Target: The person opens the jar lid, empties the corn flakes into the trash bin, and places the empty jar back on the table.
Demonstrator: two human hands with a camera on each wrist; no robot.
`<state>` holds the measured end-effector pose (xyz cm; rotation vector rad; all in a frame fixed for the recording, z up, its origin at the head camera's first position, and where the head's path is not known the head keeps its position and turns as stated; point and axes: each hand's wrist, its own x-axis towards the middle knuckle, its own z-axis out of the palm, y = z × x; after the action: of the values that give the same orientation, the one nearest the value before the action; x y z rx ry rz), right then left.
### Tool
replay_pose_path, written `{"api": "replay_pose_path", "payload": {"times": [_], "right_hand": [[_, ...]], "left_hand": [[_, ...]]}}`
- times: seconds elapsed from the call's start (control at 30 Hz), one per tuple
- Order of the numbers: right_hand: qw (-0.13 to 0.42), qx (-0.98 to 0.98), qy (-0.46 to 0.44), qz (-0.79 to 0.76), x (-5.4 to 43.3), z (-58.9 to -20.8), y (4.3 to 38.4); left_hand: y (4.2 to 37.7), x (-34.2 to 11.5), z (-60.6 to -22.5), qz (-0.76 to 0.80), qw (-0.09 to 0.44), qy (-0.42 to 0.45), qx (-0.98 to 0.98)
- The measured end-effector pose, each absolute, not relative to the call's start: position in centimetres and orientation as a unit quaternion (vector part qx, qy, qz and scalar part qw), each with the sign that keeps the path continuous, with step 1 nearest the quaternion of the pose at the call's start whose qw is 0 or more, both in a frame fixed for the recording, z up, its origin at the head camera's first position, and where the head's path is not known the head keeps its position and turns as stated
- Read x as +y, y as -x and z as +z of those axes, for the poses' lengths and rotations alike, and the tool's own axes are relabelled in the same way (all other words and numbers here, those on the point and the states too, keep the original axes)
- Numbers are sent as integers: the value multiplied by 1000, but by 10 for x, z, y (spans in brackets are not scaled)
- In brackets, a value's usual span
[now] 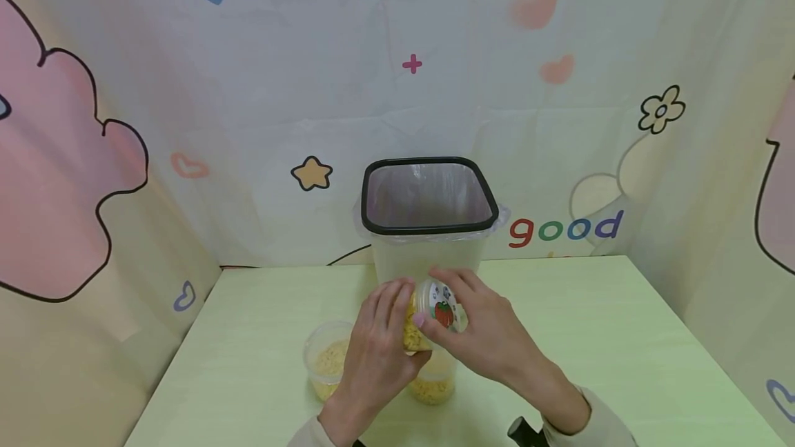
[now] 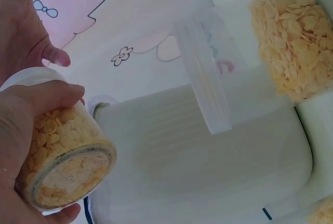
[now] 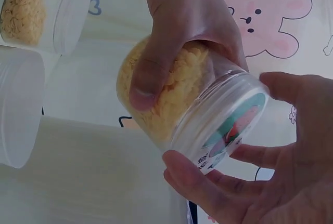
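Observation:
My left hand [image 1: 377, 343] grips a clear jar [image 3: 179, 86] of pale yellow flakes and holds it tilted above the table, in front of the bin. Its white-rimmed lid [image 1: 442, 303] bears a strawberry picture and faces right. Around the edge of that lid, the thumb and fingers of my right hand [image 1: 491, 330] hold on from the right side. The lid sits on the jar's mouth. In the left wrist view the jar's round base [image 2: 73, 174] points toward the camera, with the left thumb and fingers wrapped about its side.
Below the hands stands another jar of flakes [image 1: 431, 388], partly covered by them. A wider clear tub [image 1: 319, 381] with flakes is left of it, partly behind the left hand. A bin [image 1: 428, 254] with a black rim and a plastic liner stands at the table's back edge.

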<state>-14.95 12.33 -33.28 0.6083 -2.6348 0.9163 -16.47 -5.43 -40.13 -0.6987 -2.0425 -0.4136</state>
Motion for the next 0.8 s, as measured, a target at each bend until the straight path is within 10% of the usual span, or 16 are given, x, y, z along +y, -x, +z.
{"api": "replay_pose_path", "payload": {"times": [0.8], "right_hand": [[169,-840,-443,263,144,-334,155]], "left_hand": [[164,-56,-400,-184,442,283,-831]]}}
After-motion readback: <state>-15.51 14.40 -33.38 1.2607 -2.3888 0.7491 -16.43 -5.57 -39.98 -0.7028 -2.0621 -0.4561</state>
